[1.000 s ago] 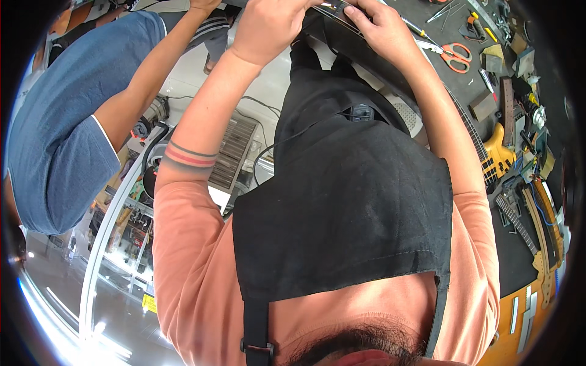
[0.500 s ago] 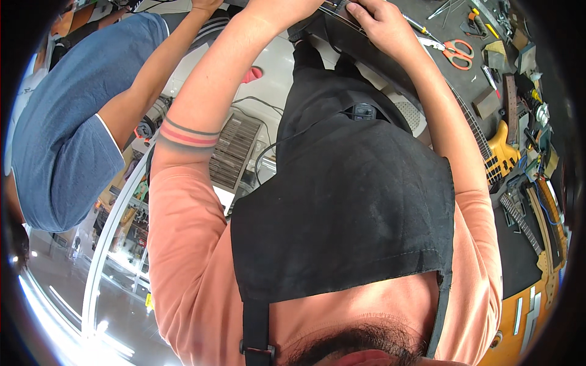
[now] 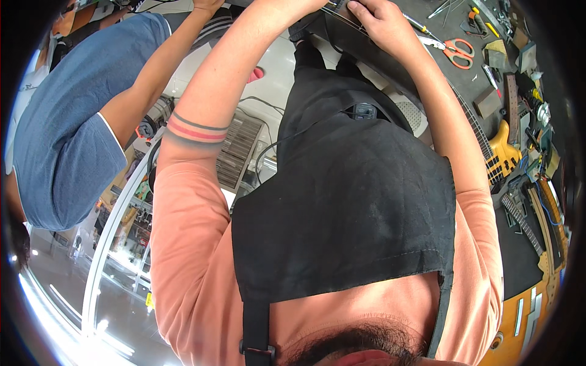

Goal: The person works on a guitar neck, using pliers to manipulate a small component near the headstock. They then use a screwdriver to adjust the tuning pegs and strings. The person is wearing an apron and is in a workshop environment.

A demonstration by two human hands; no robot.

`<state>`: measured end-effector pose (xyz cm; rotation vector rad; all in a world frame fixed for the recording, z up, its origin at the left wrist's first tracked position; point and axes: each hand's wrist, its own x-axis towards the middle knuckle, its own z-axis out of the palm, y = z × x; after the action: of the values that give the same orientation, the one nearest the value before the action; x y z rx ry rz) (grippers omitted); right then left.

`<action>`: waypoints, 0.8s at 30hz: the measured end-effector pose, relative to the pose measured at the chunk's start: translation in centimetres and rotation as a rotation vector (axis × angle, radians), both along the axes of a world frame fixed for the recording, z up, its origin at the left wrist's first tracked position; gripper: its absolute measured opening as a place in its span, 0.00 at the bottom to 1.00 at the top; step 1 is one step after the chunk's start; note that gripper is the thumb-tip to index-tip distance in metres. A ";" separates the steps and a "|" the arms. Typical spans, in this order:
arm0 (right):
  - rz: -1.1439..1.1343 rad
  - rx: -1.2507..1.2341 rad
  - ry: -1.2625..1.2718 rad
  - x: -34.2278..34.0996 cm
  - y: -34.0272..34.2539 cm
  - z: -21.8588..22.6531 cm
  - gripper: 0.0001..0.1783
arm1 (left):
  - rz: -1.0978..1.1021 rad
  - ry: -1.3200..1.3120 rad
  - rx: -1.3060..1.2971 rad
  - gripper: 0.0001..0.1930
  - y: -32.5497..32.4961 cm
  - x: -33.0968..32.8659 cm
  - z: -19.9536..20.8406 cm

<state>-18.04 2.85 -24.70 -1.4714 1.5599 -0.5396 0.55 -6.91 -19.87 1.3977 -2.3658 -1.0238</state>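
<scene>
At the top edge, my left hand (image 3: 300,4) is mostly cut off by the frame, and its fingers are out of sight. My right hand (image 3: 383,23) lies flat at the bench's near edge, thumb stretched toward the left; its other fingers show only in part. Between the hands is a dark piece with thin parallel string-like lines (image 3: 349,19); too little shows to tell its kind. A screwdriver with a yellow and black handle (image 3: 414,23) lies just right of my right hand. Orange-handled scissors (image 3: 458,53) rest farther right.
An electric bass with a yellow body (image 3: 503,152) lies along the right, its neck under my right forearm. Beyond are wooden blocks (image 3: 486,103), a guitar neck (image 3: 522,222) and assorted tools. Left, a person in a blue shirt (image 3: 73,122) leans close. Cables and a grille (image 3: 239,152) are below.
My left forearm has shifted slightly right, with the left hand moving a little toward the right hand. The right hand stays almost in place.
</scene>
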 end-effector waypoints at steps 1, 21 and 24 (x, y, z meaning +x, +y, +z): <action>0.003 0.005 -0.001 0.0 0.0 0.1 0.18 | 0.012 -0.036 -0.004 0.07 0.1 -0.3 0.2; 0.000 -0.047 -0.037 0.0 0.1 -0.6 0.16 | -0.485 0.194 -0.640 0.19 4.0 8.2 -2.7; -0.003 -0.042 -0.027 0.1 0.0 -0.3 0.16 | -0.397 0.216 -0.474 0.20 3.8 7.9 -2.6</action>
<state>-17.97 2.85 -25.05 -1.4876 1.5389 -0.5945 8.49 -3.08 -22.43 0.6371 -2.5407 -0.5868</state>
